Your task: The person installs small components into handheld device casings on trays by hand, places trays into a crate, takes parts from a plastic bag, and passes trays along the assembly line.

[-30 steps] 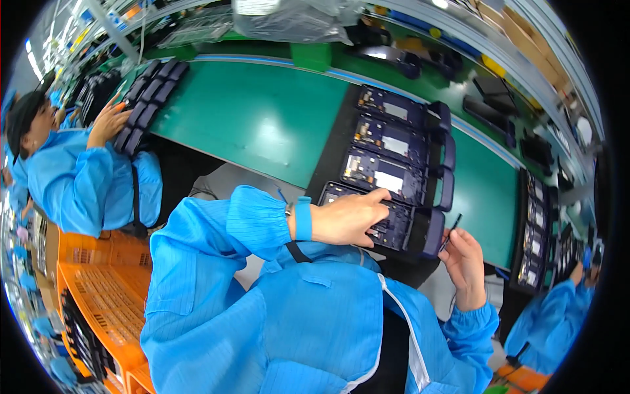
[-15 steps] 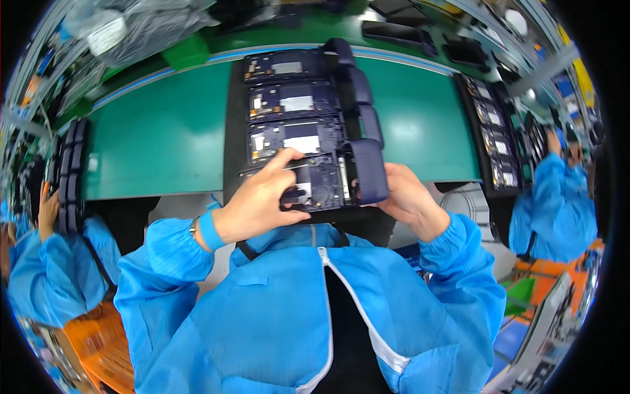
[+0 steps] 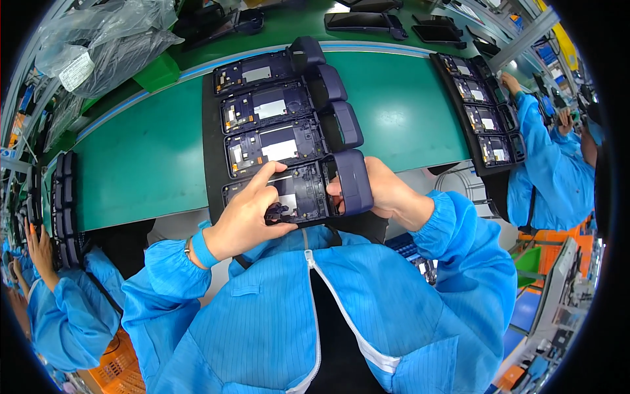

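The nearest dark navy device housing [image 3: 308, 190] lies with its inside facing up, showing a circuit board and a pale panel. My left hand [image 3: 246, 213] spans it, index fingertip at the far edge and thumb at the near edge. Under its curled fingers is a small dark part [image 3: 281, 209], partly hidden. At the right end, my right hand [image 3: 387, 187] is wrapped round the raised, rounded end frame [image 3: 354, 184] of the same housing. Some right fingertips show through the frame's opening. Beyond it, similar housings [image 3: 279, 141] lie in a row on a black mat [image 3: 215, 148].
The mat rests on a green bench [image 3: 144, 154]. Another row of housings [image 3: 482, 118] is at the right, beside a co-worker's blue sleeve [image 3: 545, 164]. More housings [image 3: 63, 203] stand left, near another person's hand [image 3: 41, 253]. A plastic bag [image 3: 108, 49] and green bin [image 3: 157, 72] are behind.
The row of housings appears further left and more tilted as the view shifts. My right fingers now reach into the end frame's opening; my left hand keeps its place on the housing.
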Demonstrator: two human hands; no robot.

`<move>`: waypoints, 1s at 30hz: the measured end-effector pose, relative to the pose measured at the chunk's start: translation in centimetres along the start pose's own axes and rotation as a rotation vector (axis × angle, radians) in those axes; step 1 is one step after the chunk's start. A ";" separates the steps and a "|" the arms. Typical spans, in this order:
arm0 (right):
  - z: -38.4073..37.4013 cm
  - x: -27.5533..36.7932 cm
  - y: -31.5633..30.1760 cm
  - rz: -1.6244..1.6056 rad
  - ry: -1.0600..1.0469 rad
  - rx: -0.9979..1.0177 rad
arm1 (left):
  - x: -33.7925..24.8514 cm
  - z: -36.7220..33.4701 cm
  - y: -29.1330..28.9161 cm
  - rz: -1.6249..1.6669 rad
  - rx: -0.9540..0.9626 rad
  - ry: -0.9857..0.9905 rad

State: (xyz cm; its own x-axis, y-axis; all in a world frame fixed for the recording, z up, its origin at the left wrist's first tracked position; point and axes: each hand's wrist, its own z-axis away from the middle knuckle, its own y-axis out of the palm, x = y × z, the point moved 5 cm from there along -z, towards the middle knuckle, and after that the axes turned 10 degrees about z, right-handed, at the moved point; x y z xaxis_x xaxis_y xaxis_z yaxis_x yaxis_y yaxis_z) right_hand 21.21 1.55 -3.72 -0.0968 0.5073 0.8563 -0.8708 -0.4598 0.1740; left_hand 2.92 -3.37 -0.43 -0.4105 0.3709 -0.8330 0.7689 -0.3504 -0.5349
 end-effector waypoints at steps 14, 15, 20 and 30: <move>6.4 -5.9 -5.2 0.245 0.207 0.099 | 0.1 -0.1 -0.1 -0.056 0.016 -0.015; 6.4 -6.7 -3.6 0.217 0.196 0.150 | -0.4 -0.4 -1.7 -0.119 -0.180 0.150; 2.8 -10.1 0.6 -0.323 -0.007 -0.036 | 6.9 -3.2 -11.4 -0.119 -0.631 -0.183; 2.6 -7.2 -4.3 -0.605 -0.352 -0.427 | 19.5 -6.6 -16.3 0.187 -0.545 -0.764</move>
State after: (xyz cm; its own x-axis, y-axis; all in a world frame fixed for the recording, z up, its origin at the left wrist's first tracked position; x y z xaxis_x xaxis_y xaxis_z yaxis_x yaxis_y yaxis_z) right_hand 26.92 -2.03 -9.35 0.5434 0.2876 0.7887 -0.8394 0.1727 0.5153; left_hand -14.39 15.20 -6.98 -0.3188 -0.3799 -0.8683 0.8977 0.1729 -0.4052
